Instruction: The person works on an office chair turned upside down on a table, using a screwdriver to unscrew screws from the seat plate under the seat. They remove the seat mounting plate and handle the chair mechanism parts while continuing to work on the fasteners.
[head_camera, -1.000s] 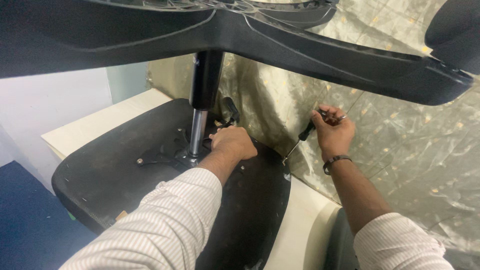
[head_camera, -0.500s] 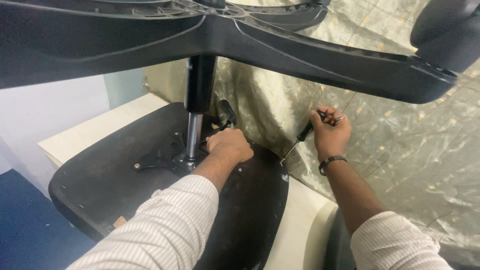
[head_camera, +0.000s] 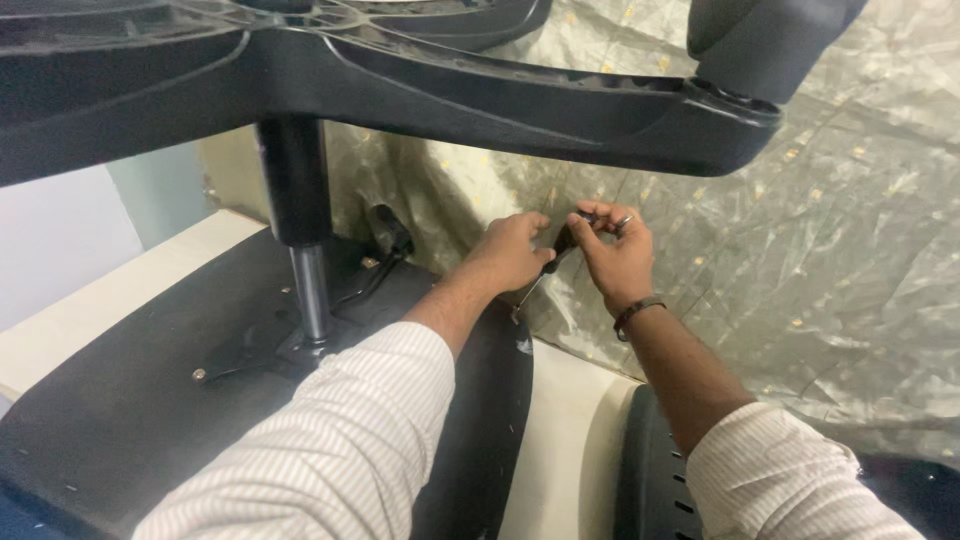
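An office chair lies upside down, its black seat underside (head_camera: 150, 400) facing me and its gas cylinder (head_camera: 312, 290) rising to the star base (head_camera: 500, 90) overhead. At the seat's far edge, my left hand (head_camera: 510, 250) and my right hand (head_camera: 615, 255) meet on a black-handled screwdriver (head_camera: 562, 243). The thin shaft slants down toward the seat rim. My right fingers also pinch a small shiny metal piece (head_camera: 622, 220). A dark band circles my right wrist.
A black lever (head_camera: 395, 235) sticks up beside the cylinder. A caster (head_camera: 770, 40) hangs on the base arm at upper right. Crinkled plastic sheeting (head_camera: 800, 250) covers the wall behind. The seat rests on a white surface (head_camera: 565, 420), with a black slotted panel (head_camera: 650, 480) below my right arm.
My left hand left the spot near the cylinder's foot and moved right to join my right hand at the screwdriver. The view shifted closer and rightward.
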